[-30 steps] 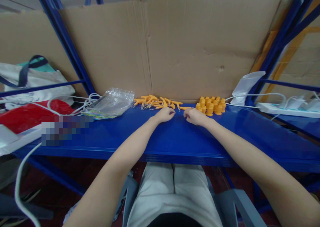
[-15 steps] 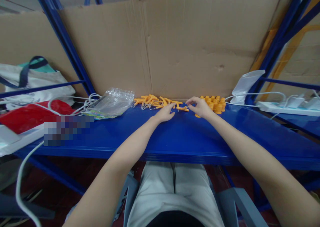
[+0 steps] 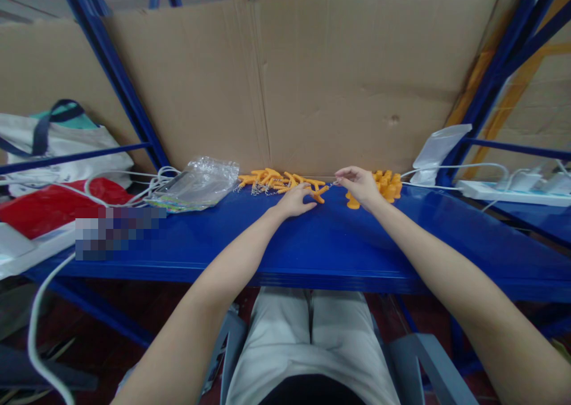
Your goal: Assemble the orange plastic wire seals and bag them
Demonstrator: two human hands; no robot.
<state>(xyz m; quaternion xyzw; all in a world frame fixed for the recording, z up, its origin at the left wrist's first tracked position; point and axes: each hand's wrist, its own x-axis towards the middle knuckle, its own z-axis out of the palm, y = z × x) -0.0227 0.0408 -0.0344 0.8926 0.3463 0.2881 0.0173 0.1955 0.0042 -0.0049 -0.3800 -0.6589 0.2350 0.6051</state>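
Note:
My left hand is closed on an orange branch-shaped keychain, its thumb and fingers at the left end. A short metal chain runs from that piece toward my right hand, which pinches the chain's free end between thumb and fingers. Behind and left of my left hand lies a loose pile of similar orange keychains with small silver chains. Beside my right wrist several orange knob-shaped pieces stand grouped together, partly hidden by the hand. One more orange piece sits just below that hand.
Clear plastic bags lie on the blue table, left of the pile. Farther left are white cables, a red bag and a cloth tote. Cardboard stands behind. A power strip is at the right.
The orange keychain near my hands has been lifted and turned, its chain now stretched between them. My right hand has shifted slightly and closed on the chain.

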